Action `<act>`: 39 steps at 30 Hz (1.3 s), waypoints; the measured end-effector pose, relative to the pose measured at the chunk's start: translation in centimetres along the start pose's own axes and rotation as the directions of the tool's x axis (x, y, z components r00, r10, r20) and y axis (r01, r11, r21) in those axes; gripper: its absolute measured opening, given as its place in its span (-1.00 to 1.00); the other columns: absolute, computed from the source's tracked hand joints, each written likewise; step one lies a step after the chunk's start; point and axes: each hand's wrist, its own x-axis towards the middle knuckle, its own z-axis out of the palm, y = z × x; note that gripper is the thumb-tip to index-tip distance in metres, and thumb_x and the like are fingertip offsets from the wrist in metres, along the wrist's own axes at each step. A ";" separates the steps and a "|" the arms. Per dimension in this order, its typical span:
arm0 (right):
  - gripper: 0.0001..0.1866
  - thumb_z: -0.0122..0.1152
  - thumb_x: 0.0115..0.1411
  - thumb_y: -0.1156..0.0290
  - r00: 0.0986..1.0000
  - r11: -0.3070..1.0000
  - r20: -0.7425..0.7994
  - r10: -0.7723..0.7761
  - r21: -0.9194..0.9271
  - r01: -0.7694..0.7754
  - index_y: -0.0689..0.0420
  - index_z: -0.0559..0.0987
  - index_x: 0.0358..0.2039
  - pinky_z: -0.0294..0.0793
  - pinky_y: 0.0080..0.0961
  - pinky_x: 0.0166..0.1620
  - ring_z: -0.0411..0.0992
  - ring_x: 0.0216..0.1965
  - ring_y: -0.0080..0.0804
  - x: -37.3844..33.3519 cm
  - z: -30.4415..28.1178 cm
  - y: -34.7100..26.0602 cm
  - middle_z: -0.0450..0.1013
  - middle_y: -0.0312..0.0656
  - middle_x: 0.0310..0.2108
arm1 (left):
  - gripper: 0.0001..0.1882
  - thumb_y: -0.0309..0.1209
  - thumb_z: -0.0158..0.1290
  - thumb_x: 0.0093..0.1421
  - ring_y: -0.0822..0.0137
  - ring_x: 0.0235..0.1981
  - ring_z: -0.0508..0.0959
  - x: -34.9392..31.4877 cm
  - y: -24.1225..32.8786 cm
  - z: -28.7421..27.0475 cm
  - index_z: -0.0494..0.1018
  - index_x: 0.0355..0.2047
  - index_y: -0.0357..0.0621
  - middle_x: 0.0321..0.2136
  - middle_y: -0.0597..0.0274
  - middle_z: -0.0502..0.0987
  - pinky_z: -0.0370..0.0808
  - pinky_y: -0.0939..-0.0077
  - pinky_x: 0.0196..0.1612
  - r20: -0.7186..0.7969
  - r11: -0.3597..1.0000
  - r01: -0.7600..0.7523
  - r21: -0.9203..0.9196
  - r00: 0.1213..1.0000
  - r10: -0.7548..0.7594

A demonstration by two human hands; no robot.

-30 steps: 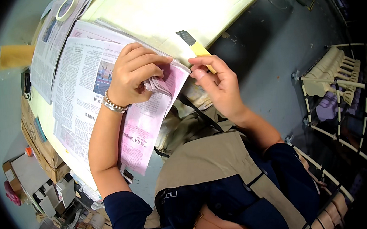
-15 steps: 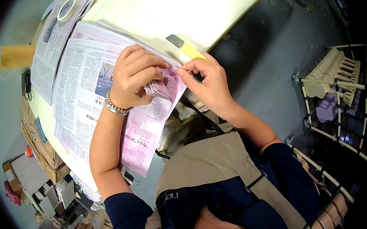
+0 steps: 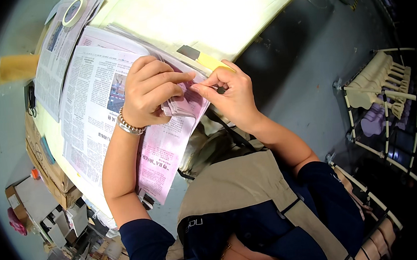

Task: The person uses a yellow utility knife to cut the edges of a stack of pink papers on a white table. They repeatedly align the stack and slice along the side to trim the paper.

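Your fingers (image 3: 178,78) of the left hand (image 3: 150,93) are curled, with the index laid straight across the folded edge of the pink newspaper sheet (image 3: 170,142), pressing it down. The fingers (image 3: 204,89) of your right hand (image 3: 230,97) are pinched together, thumb against index, on that same folded edge, tip to tip with the left index. A silver bracelet (image 3: 130,127) circles your left wrist. The pink sheet lies on top of a stack of newspapers (image 3: 91,109) at the near edge of the table (image 3: 201,19), its lower part hanging over that edge toward you. Just beyond your right hand a yellow strip with a dark end (image 3: 202,58) lies on the pale table top. A roll of tape (image 3: 74,6) rests on more newspaper toward the far left corner. Cardboard boxes (image 3: 46,165) stand below the left edge; a wire rack (image 3: 385,103) stands well apart at the right.
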 end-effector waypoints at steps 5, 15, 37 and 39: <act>-0.75 0.53 -0.14 0.32 0.998 0.997 0.011 0.067 0.039 -0.068 0.12 0.57 -0.63 0.32 -0.45 -0.48 0.30 -0.58 -0.43 -0.1 0.0 0.1 0.36 -0.27 -0.66 | -0.80 -0.41 0.13 -0.37 0.28 -0.44 0.46 0.1 0.1 -0.2 0.35 -0.66 -0.03 -0.41 0.37 0.64 0.35 0.40 -0.32 0.019 1.000 0.004 0.000 1.000 -0.004; -0.84 0.17 0.21 0.33 0.882 0.841 0.089 -0.462 -0.273 0.468 0.11 0.57 -0.46 0.32 -0.35 -0.40 0.31 -0.46 -0.18 2.3 -5.8 -0.6 0.32 -0.19 -0.55 | -0.79 -0.32 0.08 -0.39 0.20 -0.38 0.50 -0.4 -0.4 0.5 0.35 -0.66 -0.04 -0.42 0.30 0.58 0.32 0.33 -0.24 0.103 0.996 0.081 -0.042 0.992 -0.076; -0.80 0.11 0.28 0.43 0.780 0.934 0.577 0.245 0.074 -0.348 0.13 0.49 -0.09 0.04 -0.70 -0.59 0.11 -0.68 -0.77 5.5 -8.0 0.1 0.16 -0.53 -0.73 | -0.74 -0.15 0.08 -0.29 0.16 -0.32 0.54 -0.7 -0.5 0.5 0.38 -0.66 -0.03 -0.41 0.26 0.62 0.35 0.27 -0.19 0.112 0.988 0.131 -0.086 0.986 -0.121; -0.81 0.16 0.24 0.35 0.928 0.982 0.324 0.183 -0.099 -0.160 0.14 0.53 -0.18 0.14 -0.64 -0.55 0.18 -0.68 -0.66 5.7 -8.2 0.3 0.25 -0.40 -0.74 | -0.73 -0.13 0.08 -0.28 0.17 -0.34 0.53 -0.8 -0.6 0.6 0.39 -0.66 -0.04 -0.38 0.25 0.64 0.35 0.28 -0.21 0.089 0.991 0.104 -0.084 0.991 -0.097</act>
